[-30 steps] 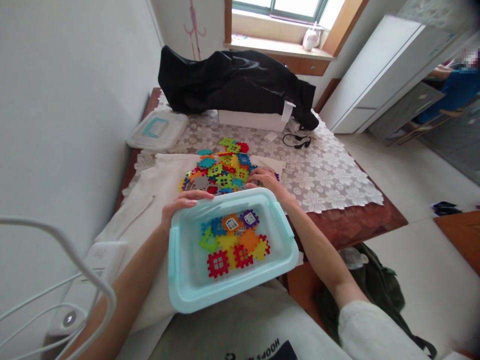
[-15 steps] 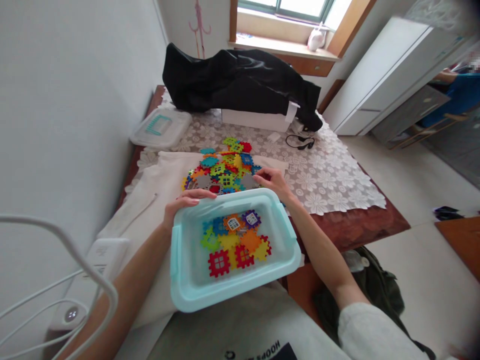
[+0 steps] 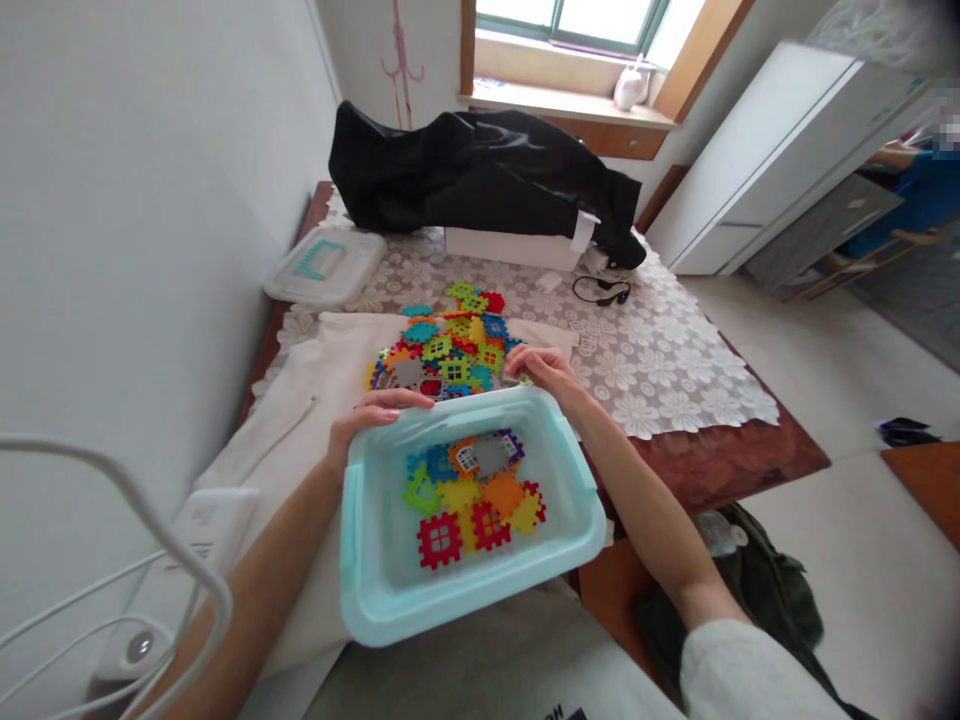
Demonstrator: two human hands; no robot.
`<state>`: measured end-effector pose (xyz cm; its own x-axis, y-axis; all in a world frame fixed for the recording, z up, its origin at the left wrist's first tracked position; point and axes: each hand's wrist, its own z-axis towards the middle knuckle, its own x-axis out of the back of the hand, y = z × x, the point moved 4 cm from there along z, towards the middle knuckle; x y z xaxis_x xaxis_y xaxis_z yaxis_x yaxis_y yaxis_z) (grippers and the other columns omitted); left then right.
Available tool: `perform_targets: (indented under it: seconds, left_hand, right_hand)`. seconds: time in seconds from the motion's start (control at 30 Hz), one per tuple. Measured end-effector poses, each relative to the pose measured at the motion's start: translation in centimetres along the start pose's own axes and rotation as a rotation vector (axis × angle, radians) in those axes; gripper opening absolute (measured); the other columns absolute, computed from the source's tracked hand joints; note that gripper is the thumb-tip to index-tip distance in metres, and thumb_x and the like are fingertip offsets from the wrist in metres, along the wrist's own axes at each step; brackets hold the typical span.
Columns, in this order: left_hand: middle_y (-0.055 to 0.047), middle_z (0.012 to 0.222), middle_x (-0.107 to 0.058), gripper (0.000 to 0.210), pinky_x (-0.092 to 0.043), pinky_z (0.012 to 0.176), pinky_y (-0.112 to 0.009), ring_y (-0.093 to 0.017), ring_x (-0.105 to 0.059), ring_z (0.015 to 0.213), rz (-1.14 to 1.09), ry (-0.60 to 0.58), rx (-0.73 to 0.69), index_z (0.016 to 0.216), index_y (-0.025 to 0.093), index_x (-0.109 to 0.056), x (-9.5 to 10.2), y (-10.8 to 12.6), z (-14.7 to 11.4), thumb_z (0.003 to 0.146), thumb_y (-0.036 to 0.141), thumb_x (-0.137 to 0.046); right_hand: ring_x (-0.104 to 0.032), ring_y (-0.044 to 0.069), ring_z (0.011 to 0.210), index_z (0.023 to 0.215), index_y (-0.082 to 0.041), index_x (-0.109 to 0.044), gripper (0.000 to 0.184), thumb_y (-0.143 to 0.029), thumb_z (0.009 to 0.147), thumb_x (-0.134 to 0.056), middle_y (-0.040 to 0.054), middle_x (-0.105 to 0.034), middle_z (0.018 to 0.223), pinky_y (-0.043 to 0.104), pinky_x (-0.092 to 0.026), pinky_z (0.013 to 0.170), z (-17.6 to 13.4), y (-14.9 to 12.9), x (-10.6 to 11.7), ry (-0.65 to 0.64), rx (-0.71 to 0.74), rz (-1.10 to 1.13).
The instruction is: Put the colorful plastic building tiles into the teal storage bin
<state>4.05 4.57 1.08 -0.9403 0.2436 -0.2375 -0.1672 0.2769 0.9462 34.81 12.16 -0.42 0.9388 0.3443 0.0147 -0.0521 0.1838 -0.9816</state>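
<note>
Three bits of clutter line up behind the action: a black cover (image 3: 480, 170) slumped over a white box (image 3: 510, 246), a clear lid (image 3: 326, 268) with a teal handle by the wall, and black headphones (image 3: 604, 292) off to the right. Closer in, a white cable (image 3: 223, 605) loops down across the left forearm, and the far rim of the pale blue tub (image 3: 480, 598) hides the near edge of the heap of plastic pieces (image 3: 440, 347).

Now the hands! The left hand (image 3: 379, 411) is clamped on the tub's far left corner, fingers over the rim. Beyond the far right corner, the right hand (image 3: 544, 368) sits at the heap's right edge, fingers bunched close; something grey shows at their tips, but whether it's pinched there I can't tell. Down in the tub, a grey piece (image 3: 491, 455) lies across the back row, partly over a purple piece (image 3: 515, 444), with yellow, orange and red ones nearer the person.

The heap sits on a cream cloth (image 3: 289, 400), over a lace cover (image 3: 645, 375) on the brown worktop (image 3: 757, 455). Window (image 3: 555, 12) bright at the back, tall white cabinet (image 3: 750, 165) to the right, and past it, a person in blue (image 3: 892, 205).
</note>
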Motion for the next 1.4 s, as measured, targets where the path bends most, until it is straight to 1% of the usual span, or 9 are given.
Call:
perform_targets:
  seconds: [0.17,0.27,0.37,0.53,0.67,0.8,1.0,1.2,1.4]
  left_hand:
    - [-0.005,0.103,-0.089,0.015,-0.059,0.087,-0.036,-0.030,-0.077,0.100,0.019,0.070,-0.032,0.080,0.027,-0.090,0.1,0.2,-0.3,0.075,0.032,-0.077]
    - [-0.006,0.103,-0.090,0.021,-0.058,0.083,-0.033,-0.027,-0.076,0.095,0.001,0.041,-0.005,0.086,0.027,-0.093,-0.1,0.2,-0.4,0.074,0.032,-0.077]
    - [-0.007,0.104,-0.090,0.028,-0.057,0.082,-0.033,-0.026,-0.075,0.092,0.000,0.006,0.009,0.092,0.024,-0.094,-0.2,0.2,-0.4,0.073,0.034,-0.076]
    - [-0.007,0.104,-0.090,0.032,-0.056,0.084,-0.035,-0.030,-0.076,0.096,0.062,-0.027,-0.003,0.095,0.023,-0.094,-0.2,0.5,-0.4,0.072,0.035,-0.076]
    - [-0.008,0.105,-0.090,0.029,-0.056,0.084,-0.035,-0.030,-0.075,0.097,0.023,0.022,0.023,0.091,0.022,-0.094,-0.6,0.9,-0.7,0.071,0.035,-0.077]
    - [-0.007,0.101,-0.089,0.029,-0.056,0.082,-0.034,-0.030,-0.074,0.096,-0.004,0.079,0.063,0.089,0.023,-0.095,-0.8,1.1,-0.9,0.068,0.035,-0.078]
    - [-0.008,0.107,-0.090,0.028,-0.056,0.087,-0.035,-0.030,-0.075,0.100,-0.032,0.065,0.063,0.090,0.023,-0.094,-0.4,0.4,-0.7,0.071,0.036,-0.078]
    - [-0.009,0.102,-0.089,0.029,-0.055,0.080,-0.034,-0.029,-0.073,0.091,-0.045,0.020,0.028,0.093,0.022,-0.094,-0.2,0.2,-0.7,0.071,0.034,-0.079]
    - [-0.007,0.095,-0.089,0.033,-0.053,0.073,-0.031,-0.025,-0.072,0.081,-0.101,-0.045,0.062,0.095,0.023,-0.096,-0.7,0.4,-0.7,0.069,0.037,-0.082]
  right_hand:
    - [-0.069,0.025,0.085,0.104,-0.024,-0.086,0.043,-0.065,0.099,-0.073,0.0081,-0.082,0.099,0.042,-0.057,0.086,0.7,1.5,4.0,0.339,0.046,-0.421]
    - [-0.073,0.031,0.102,0.120,-0.019,-0.082,0.037,-0.045,0.096,-0.070,0.0137,-0.083,0.115,0.051,-0.058,0.103,1.0,2.3,5.4,0.416,0.093,-0.726]
    - [-0.072,0.037,0.126,0.126,-0.018,-0.080,0.037,-0.037,0.096,-0.067,0.0174,-0.082,0.133,0.057,-0.053,0.118,1.1,3.8,5.5,0.332,-0.003,-0.889]
    - [-0.061,0.041,0.149,0.144,-0.022,-0.077,0.047,-0.046,0.104,-0.070,0.0162,-0.074,0.156,0.062,-0.043,0.126,0.8,4.6,4.1,0.173,-0.064,-1.077]
    - [-0.062,0.041,0.146,0.150,-0.023,-0.072,0.052,-0.044,0.103,-0.075,0.0175,-0.073,0.157,0.062,-0.042,0.123,0.6,4.6,3.0,0.123,-0.038,-1.079]
    - [-0.071,0.037,0.130,0.139,-0.021,-0.075,0.048,-0.034,0.094,-0.083,0.0159,-0.081,0.135,0.058,-0.046,0.117,0.7,4.9,3.0,0.164,-0.038,-0.980]
    - [-0.075,0.032,0.116,0.110,-0.024,-0.077,0.016,-0.029,0.095,-0.079,0.0104,-0.083,0.118,0.054,-0.045,0.116,1.0,3.9,3.2,0.205,0.002,-0.888]
    - [-0.072,0.033,0.125,0.090,-0.024,-0.068,0.023,-0.036,0.093,-0.088,0.0108,-0.084,0.128,0.055,-0.041,0.120,0.7,3.3,2.0,-0.033,0.061,-0.910]
    - [-0.074,0.032,0.115,0.096,-0.023,-0.065,0.022,-0.027,0.093,-0.086,0.0099,-0.083,0.119,0.051,-0.043,0.112,0.3,3.3,1.4,-0.086,0.026,-0.993]
